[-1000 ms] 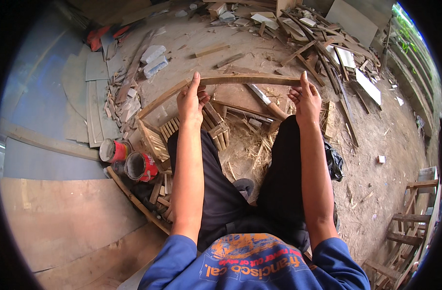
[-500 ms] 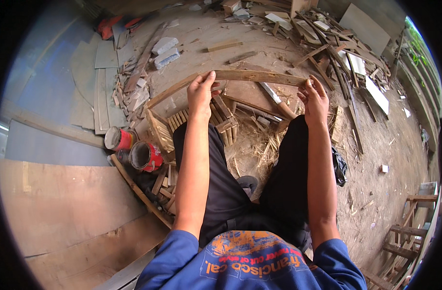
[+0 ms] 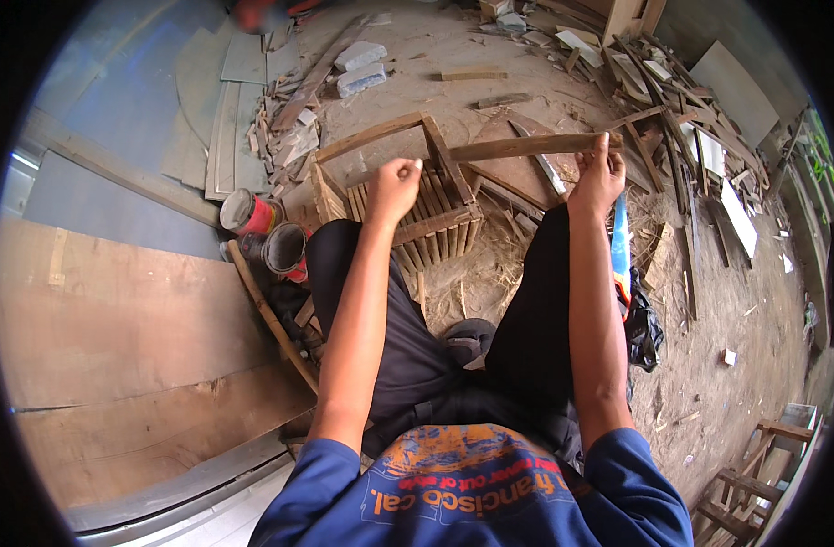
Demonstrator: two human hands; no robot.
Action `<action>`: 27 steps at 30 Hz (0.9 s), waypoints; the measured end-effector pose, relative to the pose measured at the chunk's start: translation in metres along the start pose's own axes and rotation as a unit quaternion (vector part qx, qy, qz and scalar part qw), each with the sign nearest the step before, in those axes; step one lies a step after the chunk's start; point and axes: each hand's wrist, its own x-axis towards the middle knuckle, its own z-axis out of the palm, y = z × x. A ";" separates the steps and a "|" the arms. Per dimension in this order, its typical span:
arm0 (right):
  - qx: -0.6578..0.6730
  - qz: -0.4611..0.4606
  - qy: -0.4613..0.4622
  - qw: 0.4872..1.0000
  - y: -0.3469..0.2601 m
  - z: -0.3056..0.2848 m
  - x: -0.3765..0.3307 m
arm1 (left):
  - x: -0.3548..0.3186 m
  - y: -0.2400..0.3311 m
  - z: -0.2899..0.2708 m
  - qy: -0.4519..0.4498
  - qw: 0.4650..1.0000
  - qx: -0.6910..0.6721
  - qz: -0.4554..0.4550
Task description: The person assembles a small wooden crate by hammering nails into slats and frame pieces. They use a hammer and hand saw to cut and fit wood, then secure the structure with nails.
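My right hand (image 3: 597,178) pinches the right end of a long thin wooden strip (image 3: 526,146), thumb on top. The strip runs level to the left, its far end against or just behind the corner of a slatted wooden frame (image 3: 453,219) shaped like an open crate. My left hand (image 3: 394,193) is off the strip, raised over the slatted frame with its fingers curled shut; whatever lies inside them, if anything, is hidden. Between my knees and the strip, a tool with a pale blade (image 3: 552,173) lies partly covered by my right leg.
Two red paint cans (image 3: 288,248) stand left of my knee, beside a leaning pole (image 3: 269,314) and plywood sheets (image 3: 134,319). Pale blocks (image 3: 361,79) lie ahead. Scrap wood (image 3: 672,118) heaps at far right. A black plastic bag (image 3: 646,333) sits by my right leg.
My left hand has let go of the strip and curled shut. The strip, held only by my right hand, has shifted right, uncovering more of the slatted frame. The view has turned slightly.
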 end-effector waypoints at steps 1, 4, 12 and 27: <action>0.000 -0.008 0.029 1.000 0.000 0.006 -0.005 | 0.002 -0.015 0.008 -0.008 1.000 0.003 0.002; -0.032 -0.062 0.041 0.997 -0.007 0.015 -0.010 | -0.007 -0.023 0.043 -0.123 0.991 0.049 -0.021; -0.298 -0.125 -0.180 0.929 0.000 -0.013 -0.012 | -0.009 -0.058 0.098 -0.188 0.941 0.257 0.118; -0.665 0.019 -0.657 0.353 0.088 -0.093 -0.054 | 0.046 -0.073 0.120 -0.148 0.972 -0.102 -0.153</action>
